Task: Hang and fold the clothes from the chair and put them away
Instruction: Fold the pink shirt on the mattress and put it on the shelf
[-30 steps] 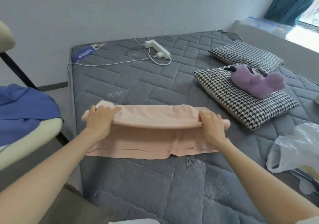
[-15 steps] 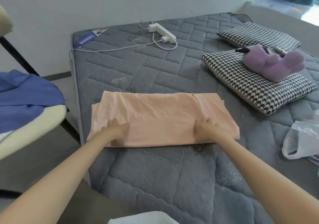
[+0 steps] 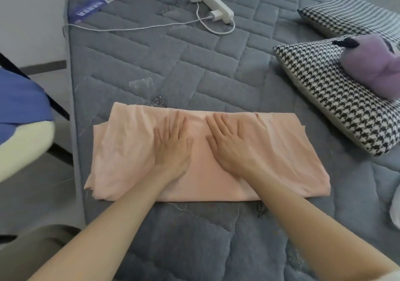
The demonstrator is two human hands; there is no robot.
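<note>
Pressing flat, both open hands, left hand (image 3: 173,148) and right hand (image 3: 229,148), smooth the half-folded garment (image 3: 281,157) (blue clothes (image 3: 19,99) wait on the chair (image 3: 23,142)).

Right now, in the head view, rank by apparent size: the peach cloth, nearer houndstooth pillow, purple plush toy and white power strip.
1. peach cloth
2. nearer houndstooth pillow
3. purple plush toy, cut off by the frame edge, so unsure
4. white power strip, smallest, though farthest from the camera
</note>
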